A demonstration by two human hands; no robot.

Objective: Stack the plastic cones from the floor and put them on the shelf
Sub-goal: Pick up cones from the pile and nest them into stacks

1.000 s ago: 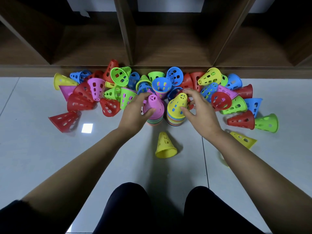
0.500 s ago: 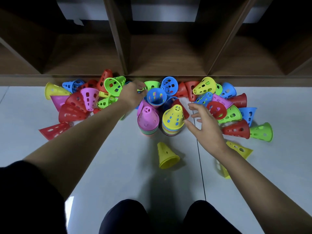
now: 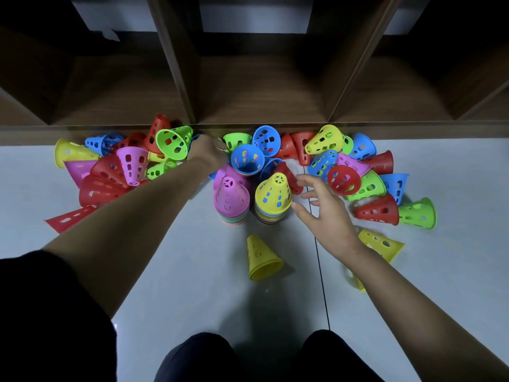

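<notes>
Two upright stacks of plastic cones stand side by side on the floor: a pink-topped stack [image 3: 230, 199] and a yellow-topped stack [image 3: 273, 198]. Loose cones in several colours lie scattered behind and beside them. My left hand [image 3: 207, 150] reaches over the pile to the shelf's foot, its fingers curled on a yellow-green cone [image 3: 222, 148] that is mostly hidden. My right hand [image 3: 322, 208] hovers with spread fingers just right of the yellow-topped stack, its fingertips close to a lying red cone [image 3: 288, 175], and it holds nothing.
The wooden shelf [image 3: 261, 92] with open compartments runs across the back, its base edge right behind the pile. A lone yellow cone [image 3: 261, 257] lies near my knees, another yellow cone [image 3: 381, 244] by my right wrist. An upturned blue cone [image 3: 247, 160] sits behind the stacks.
Both hands left the stack tops. My left hand moved back into the pile by the shelf and stayed there. My right hand drew off to the right and opened.
</notes>
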